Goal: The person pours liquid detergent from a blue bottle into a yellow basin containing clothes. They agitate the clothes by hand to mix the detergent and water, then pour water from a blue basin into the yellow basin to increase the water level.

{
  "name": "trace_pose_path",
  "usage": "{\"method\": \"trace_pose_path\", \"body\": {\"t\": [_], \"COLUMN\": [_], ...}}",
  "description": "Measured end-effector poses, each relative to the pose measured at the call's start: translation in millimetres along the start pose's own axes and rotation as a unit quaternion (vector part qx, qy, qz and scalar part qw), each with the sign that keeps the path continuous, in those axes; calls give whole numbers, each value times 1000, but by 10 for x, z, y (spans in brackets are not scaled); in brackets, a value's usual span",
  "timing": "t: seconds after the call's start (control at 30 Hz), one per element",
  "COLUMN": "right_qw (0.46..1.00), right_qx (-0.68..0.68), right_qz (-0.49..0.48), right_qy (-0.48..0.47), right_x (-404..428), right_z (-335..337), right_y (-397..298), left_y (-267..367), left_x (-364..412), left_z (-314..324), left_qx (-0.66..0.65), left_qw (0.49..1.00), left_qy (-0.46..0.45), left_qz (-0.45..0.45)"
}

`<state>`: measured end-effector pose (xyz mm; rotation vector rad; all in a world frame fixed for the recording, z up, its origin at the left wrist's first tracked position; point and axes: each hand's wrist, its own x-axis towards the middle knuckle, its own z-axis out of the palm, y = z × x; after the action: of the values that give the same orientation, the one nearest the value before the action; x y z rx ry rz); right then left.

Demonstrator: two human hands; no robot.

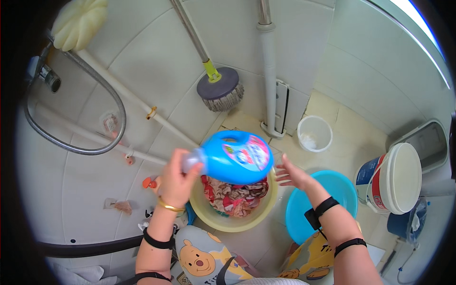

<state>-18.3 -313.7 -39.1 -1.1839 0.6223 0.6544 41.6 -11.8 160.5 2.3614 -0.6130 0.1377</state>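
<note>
A blue detergent bottle (pixel 221 160) with a printed label lies tilted on its side in the air, its pale cap pointing left. My left hand (pixel 180 178) grips it at the cap. To the right of the bottle's base, my right hand (pixel 292 173) is held with fingers apart, touching nothing. Below the bottle stands a pale yellow basin (pixel 228 227) on the tiled floor. Crumpled patterned fabric (pixel 237 199), red, pink and beige, lies inside; the bottle hides the basin's far part.
A turquoise basin (pixel 295 213) stands under my right forearm. Farther right are a white lidded bucket (pixel 388 178) and a blue bin (pixel 402 224). A small white tub (pixel 315 133) sits behind. A mop (pixel 221 87) leans against the wall near a pipe (pixel 269 71); a shower hose (pixel 121 114) hangs left.
</note>
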Motion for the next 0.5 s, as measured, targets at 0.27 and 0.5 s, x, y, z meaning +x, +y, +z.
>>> {"method": "trace_pose_path", "body": {"t": [0.27,0.5], "right_qw": [983,930], "right_qx": [-172,-272], "right_qz": [29,-59], "right_qy": [59,241], "right_x": [412,560], "right_z": [219,-426], "right_y": [1011,891], "left_y": [-394,-516], "left_x": [-618,-939], "left_z": [-671,-615], "left_qx": [150,253], "left_qw": [972,943], "left_qy": [122,25], "left_qz": [-133,-215]}}
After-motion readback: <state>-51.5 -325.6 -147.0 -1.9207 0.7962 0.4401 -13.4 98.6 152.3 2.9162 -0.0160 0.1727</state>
